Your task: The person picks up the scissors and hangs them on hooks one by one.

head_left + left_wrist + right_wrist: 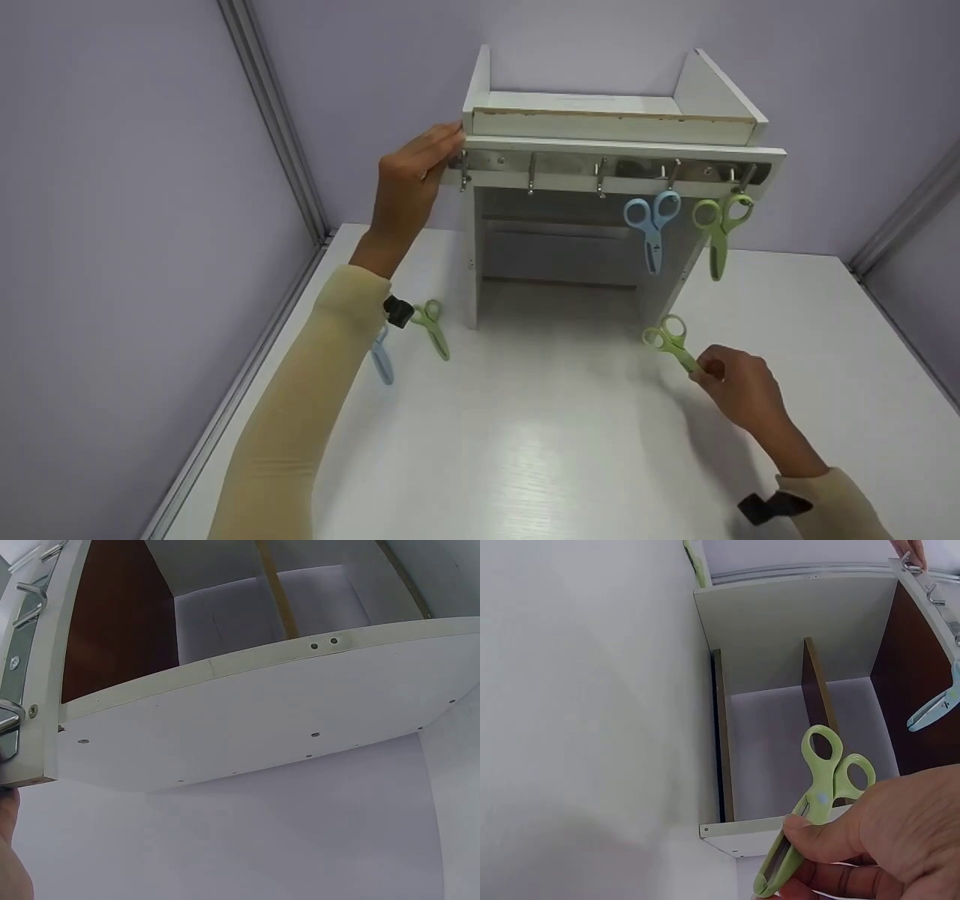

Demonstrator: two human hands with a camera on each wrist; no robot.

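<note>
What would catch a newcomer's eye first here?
Probably the white rack at the back of the table, with blue scissors and green scissors hanging from hooks on its right side. Next, the right hand gripping another green pair by the blades, while the left hand touches the rack's left end.

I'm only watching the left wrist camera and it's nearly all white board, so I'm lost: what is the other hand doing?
Observer: The right hand pinches green scissors by the blades, loops up.
Operator: Are any scissors hung already?
Observer: Yes, a blue pair and a green pair hang on the two rightmost hooks.
Operator: Any on the table?
Observer: Two pairs, one blue and one green, lie beside the left forearm.
</note>
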